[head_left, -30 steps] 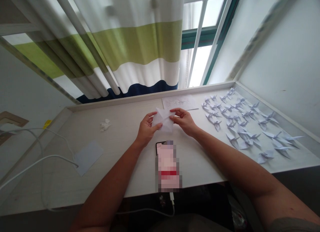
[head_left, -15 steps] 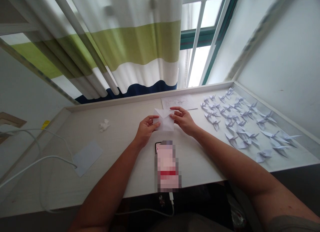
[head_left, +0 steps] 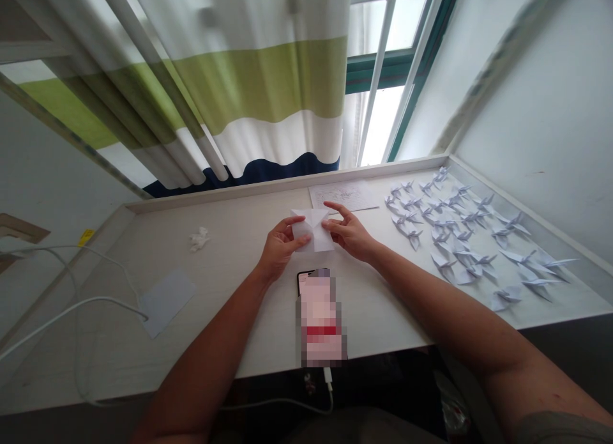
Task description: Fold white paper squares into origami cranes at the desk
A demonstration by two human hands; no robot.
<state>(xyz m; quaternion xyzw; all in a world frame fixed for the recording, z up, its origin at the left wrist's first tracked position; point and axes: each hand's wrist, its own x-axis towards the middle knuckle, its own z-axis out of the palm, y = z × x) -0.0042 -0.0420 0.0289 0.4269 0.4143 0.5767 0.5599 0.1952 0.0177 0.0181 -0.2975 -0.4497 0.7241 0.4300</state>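
Observation:
A small sheet of white paper [head_left: 322, 241], partly folded with creases meeting near its middle, is held up above the desk between my hands. My left hand [head_left: 279, 244] pinches its left edge between thumb and fingers. On the right side, my right hand [head_left: 350, 232] grips the edge with thumb and fingers, while its index finger stretches out past the top corner. Just below the paper lies a phone [head_left: 322, 319] with a blurred screen. Behind the paper, a printed sheet [head_left: 352, 195] rests on the desk.
Several folded paper cranes [head_left: 462, 236] cover the right side of the white desk [head_left: 230, 239]. To the left are a crumpled tissue [head_left: 198, 239], a flat white paper [head_left: 168, 301] and white cables [head_left: 71, 310]. A raised rim runs along the desk's back, below the curtain [head_left: 258, 80].
The paper's upper flap has been turned so its top edge looks straighter and wider. My right index finger has lifted off it, and the hand has shifted slightly left.

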